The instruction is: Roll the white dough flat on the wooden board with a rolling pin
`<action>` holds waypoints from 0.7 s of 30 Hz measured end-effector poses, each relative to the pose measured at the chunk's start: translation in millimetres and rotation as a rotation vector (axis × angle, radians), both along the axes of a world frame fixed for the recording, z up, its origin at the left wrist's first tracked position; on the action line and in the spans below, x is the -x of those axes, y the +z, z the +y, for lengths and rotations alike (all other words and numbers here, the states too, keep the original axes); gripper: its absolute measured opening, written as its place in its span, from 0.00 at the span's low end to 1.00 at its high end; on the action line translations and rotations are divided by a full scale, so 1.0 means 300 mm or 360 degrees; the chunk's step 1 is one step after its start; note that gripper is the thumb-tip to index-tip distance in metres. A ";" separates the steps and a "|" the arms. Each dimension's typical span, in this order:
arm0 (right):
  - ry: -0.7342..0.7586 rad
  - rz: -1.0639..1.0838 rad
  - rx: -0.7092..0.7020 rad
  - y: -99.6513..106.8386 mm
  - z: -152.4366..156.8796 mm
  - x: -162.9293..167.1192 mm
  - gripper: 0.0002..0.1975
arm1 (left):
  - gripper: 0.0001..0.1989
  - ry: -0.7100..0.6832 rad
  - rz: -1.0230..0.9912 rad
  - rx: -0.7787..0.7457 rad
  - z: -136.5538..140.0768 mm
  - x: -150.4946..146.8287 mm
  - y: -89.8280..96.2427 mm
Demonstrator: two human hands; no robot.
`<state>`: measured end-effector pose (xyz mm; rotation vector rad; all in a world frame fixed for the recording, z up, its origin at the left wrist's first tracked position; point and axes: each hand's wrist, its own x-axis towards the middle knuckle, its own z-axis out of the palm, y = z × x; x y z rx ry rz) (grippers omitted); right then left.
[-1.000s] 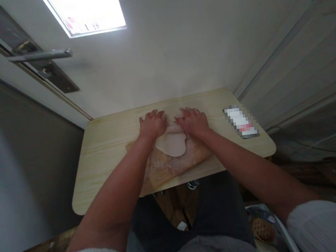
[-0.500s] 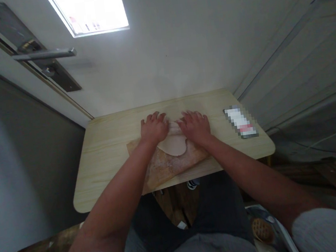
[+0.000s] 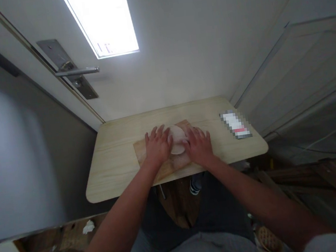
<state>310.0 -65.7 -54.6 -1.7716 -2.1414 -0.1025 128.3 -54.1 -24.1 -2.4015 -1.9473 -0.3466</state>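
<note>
A flattened round of pale dough (image 3: 175, 132) lies on a floured wooden board (image 3: 173, 165). My left hand (image 3: 159, 145) is at the dough's left side, palm down with its fingers stretched forward and apart. At the right side, my right hand (image 3: 198, 143) is also palm down, fingers spread and thumb over the dough's edge. A faint pale band crosses the dough between my thumbs; whether it is a rolling pin or a fold of dough I cannot tell. What lies under my palms is hidden.
The board sits on a small light-wood table (image 3: 111, 161) against a white door with a metal handle (image 3: 78, 71). A blurred-out phone-like object (image 3: 235, 125) lies at the table's right. Below right is a round, lattice-patterned brown item (image 3: 269, 238).
Both hands have come back from the dough's far edge toward me, uncovering its far part. The view has tilted up and shifted. The board's far corner shows now.
</note>
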 end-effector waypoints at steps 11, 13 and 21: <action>0.0069 0.0034 -0.0074 -0.033 -0.231 -0.011 0.30 | 0.24 -0.0014 -0.0134 0.0044 -0.233 0.012 -0.013; 0.0073 0.0025 -0.0065 -0.036 -0.255 -0.010 0.30 | 0.25 -0.0006 -0.0151 0.0037 -0.259 0.011 -0.018; 0.0074 0.0021 -0.0052 -0.041 -0.254 -0.005 0.29 | 0.25 -0.0010 -0.0139 0.0013 -0.263 0.012 -0.030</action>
